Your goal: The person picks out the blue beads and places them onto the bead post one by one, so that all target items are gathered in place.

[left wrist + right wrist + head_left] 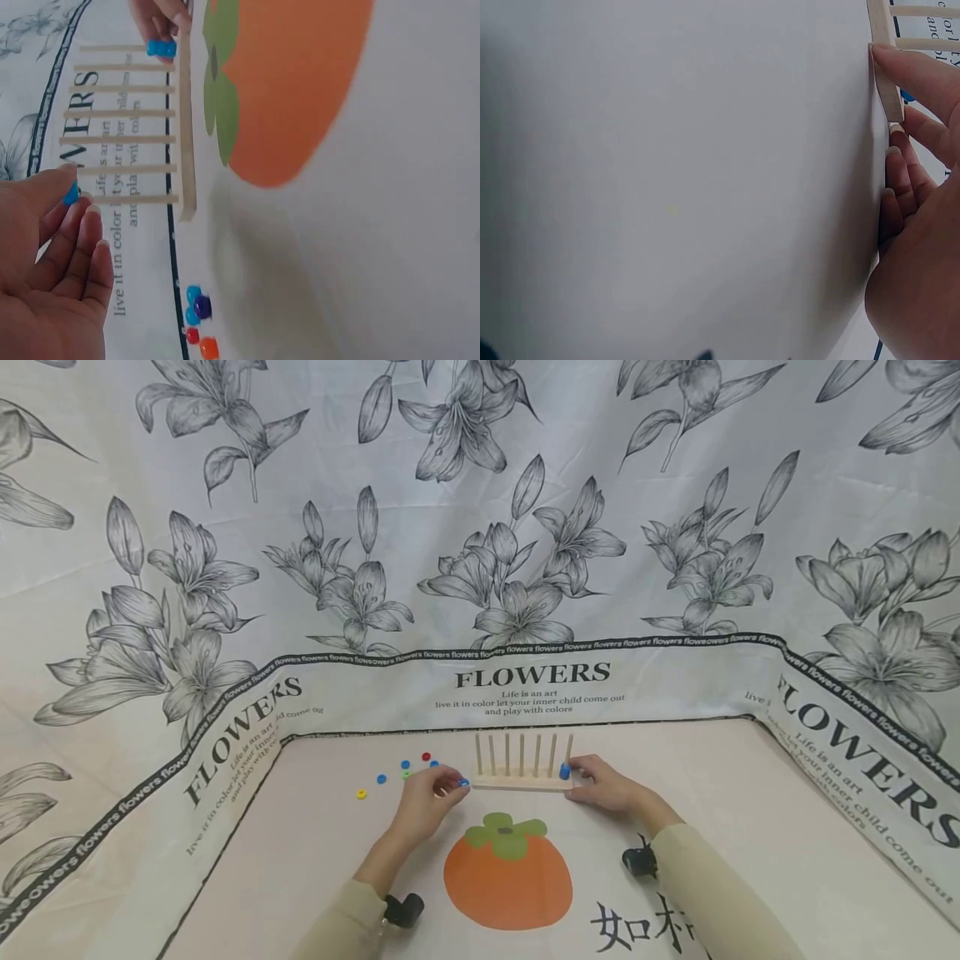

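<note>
A wooden stand (517, 783) with a row of upright pegs sits toward the back of the table. Blue beads (565, 771) are stacked low on its rightmost peg. Between thumb and index finger, my left hand (423, 802) pinches a blue bead (71, 193), just left of the stand in the head view. In the left wrist view those fingertips overlap the top of the leftmost peg. My right hand (606, 787) grips the right end of the stand's base, with the thumb (919, 75) along its front and fingers behind.
Several loose beads lie left of the stand, among them a yellow bead (362, 794), a red bead (426, 757) and a green bead (407, 775). An orange persimmon print (508, 881) marks the cloth in front. A flower-patterned curtain (525, 685) stands behind.
</note>
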Tool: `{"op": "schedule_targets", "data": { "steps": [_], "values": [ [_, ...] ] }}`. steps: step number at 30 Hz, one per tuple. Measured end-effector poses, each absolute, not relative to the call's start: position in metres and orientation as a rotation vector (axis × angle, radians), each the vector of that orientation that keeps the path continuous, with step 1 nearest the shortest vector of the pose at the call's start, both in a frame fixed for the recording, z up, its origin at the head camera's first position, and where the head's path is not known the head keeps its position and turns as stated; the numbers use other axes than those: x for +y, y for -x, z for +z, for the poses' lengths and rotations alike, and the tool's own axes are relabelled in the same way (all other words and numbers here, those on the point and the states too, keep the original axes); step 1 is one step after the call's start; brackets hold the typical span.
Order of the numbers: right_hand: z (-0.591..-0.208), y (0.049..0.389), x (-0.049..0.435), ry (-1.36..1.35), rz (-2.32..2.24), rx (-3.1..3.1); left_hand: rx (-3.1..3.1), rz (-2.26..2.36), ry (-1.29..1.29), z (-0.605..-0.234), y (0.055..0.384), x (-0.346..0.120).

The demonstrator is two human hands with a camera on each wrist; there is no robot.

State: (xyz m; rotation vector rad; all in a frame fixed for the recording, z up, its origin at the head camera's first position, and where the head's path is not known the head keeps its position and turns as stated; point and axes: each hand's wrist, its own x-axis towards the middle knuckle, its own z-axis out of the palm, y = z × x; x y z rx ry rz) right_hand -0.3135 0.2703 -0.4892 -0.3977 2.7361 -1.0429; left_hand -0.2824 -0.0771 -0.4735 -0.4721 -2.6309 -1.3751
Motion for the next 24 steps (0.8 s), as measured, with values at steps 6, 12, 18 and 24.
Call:
{"op": "schedule_targets", "data": {
  "steps": [6, 12, 18, 24],
  "values": [
    [-0.491, 0.317, 0.271, 0.368, -1.053, 2.732, -2.593, -1.378, 0.558, -0.47, 0.285, -0.062],
    [-0.49, 0.318, 0.272, 0.374, -1.04, 2.742, -2.551, -1.399, 0.641, -0.465, 0.286, -0.051],
    [-0.492, 0.319, 0.272, 0.357, -1.036, 2.729, -2.558, -1.385, 0.68, -0.463, 0.287, -0.039],
    [-0.493, 0.319, 0.273, 0.378, -1.002, 2.738, -2.573, -1.393, 0.693, -0.46, 0.289, -0.025]
  ]
}}
